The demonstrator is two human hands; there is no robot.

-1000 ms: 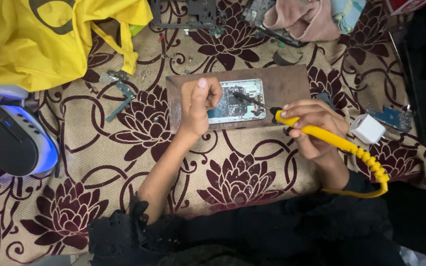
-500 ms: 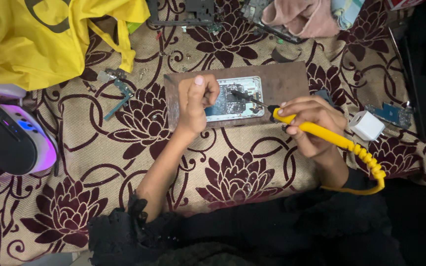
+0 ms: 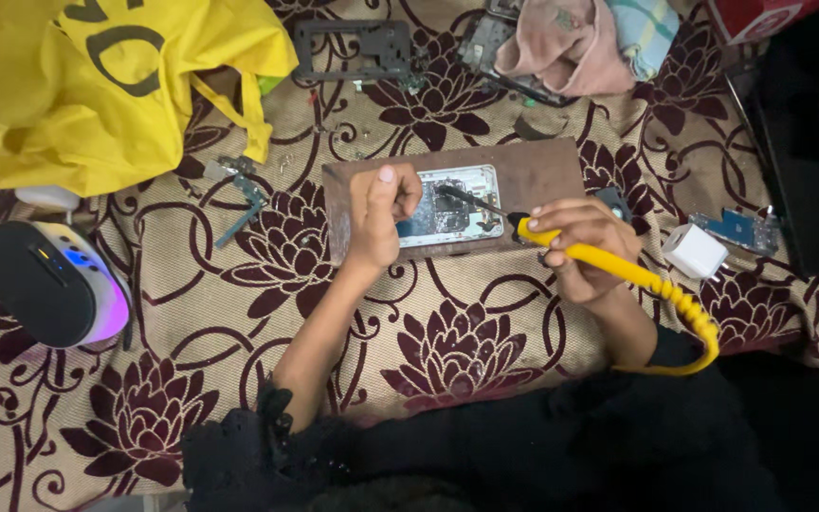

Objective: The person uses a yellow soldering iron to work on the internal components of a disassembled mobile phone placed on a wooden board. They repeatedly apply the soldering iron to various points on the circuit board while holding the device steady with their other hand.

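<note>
Both hands (image 3: pixel 381 213) closed: soldering iron (image 3: pixel 609 265), phone (image 3: pixel 447 204).

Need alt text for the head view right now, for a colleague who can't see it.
Seen from above, the right hand holds a yellow-handled soldering iron with its tip on an opened phone lying on a brown rectangular board, while the left hand steadies the phone. They work over a beige cloth with maroon flowers, beside a yellow fabric bag.

Left hand (image 3: pixel 381 216) now curled, thumb up.

left hand (image 3: pixel 378 220) curled, fingertips pinched; right hand (image 3: pixel 582 248) clenched, knuckles up
</note>
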